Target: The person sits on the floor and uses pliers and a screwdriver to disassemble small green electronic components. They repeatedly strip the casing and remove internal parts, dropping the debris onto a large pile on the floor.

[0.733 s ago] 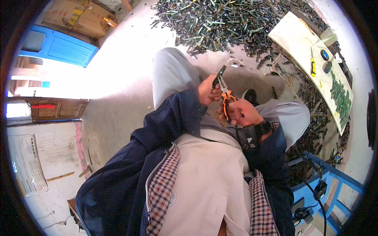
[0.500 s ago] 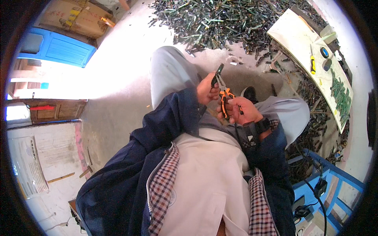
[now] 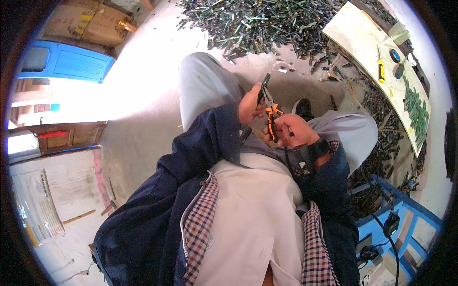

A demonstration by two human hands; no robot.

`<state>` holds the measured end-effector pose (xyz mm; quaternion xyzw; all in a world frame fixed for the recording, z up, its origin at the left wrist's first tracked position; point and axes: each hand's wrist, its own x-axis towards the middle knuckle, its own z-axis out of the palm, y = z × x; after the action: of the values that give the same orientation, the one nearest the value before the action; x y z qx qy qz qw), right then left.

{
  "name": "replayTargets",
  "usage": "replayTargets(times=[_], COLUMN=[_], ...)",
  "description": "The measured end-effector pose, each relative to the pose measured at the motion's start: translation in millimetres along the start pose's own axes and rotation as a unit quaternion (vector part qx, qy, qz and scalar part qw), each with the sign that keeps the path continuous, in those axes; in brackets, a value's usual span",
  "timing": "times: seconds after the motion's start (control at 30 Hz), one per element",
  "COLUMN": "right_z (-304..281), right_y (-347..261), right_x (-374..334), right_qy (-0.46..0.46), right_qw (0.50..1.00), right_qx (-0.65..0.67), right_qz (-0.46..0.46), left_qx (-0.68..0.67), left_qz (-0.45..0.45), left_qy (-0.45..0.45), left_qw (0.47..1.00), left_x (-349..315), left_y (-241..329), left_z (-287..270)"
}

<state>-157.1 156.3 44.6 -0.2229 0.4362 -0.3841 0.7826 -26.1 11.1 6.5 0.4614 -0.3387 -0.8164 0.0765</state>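
Note:
My right hand (image 3: 296, 131) is wrapped round the handles of orange-and-black pliers (image 3: 272, 118). Their metal jaws point up and to the left, against a small dark strip-like piece (image 3: 265, 84). My left hand (image 3: 250, 106) pinches that piece with its fingers closed, the top end sticking up past the thumb. How far the jaws grip the piece is too small to tell. Both hands are close together in front of my lap, between my grey-trousered knees.
A big heap of dark strip-like pieces (image 3: 267, 26) covers the floor ahead. On the right, a pale board (image 3: 355, 35) bears a yellow-handled screwdriver (image 3: 381, 71), a blue tape roll (image 3: 394, 56) and a pile of green strips (image 3: 416, 112). Blue frame (image 3: 405, 202) with cables stands at lower right.
Both hands keep their hold on the pliers and the dark piece, which tilts slightly differently against the jaws. The whole view has shifted a little.

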Motion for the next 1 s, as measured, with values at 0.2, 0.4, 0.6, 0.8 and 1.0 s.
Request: replayTargets(times=[0.2, 0.4, 0.6, 0.8, 1.0], right_z=[-9.8, -8.5, -8.8, -9.4, -4.5], right_y=[-10.0, -7.1, -0.2, 9.8, 2.3], right_x=[-5.7, -3.2, 6.4, 9.6, 4.4], right_qy=[0.011, 0.035, 0.059, 0.058, 0.037], right_qw=[0.999, 0.998, 0.992, 0.991, 0.986], right_qx=[-0.039, 0.029, 0.081, 0.104, 0.152], right_qz=[-0.008, 0.032, 0.072, 0.056, 0.049], left_qx=[0.039, 0.059, 0.077, 0.069, 0.042], left_qz=[0.012, 0.019, 0.027, 0.043, 0.033], left_qy=[-0.021, 0.01, 0.029, 0.018, 0.011], left_qw=[0.999, 0.998, 0.996, 0.997, 0.998], left_x=[-1.3, -0.5, -0.3, 4.8, 6.0], left_y=[-0.4, -4.0, -7.8, -11.4, -9.3], left_z=[-2.4, 1.5, -0.9, -1.3, -1.3])
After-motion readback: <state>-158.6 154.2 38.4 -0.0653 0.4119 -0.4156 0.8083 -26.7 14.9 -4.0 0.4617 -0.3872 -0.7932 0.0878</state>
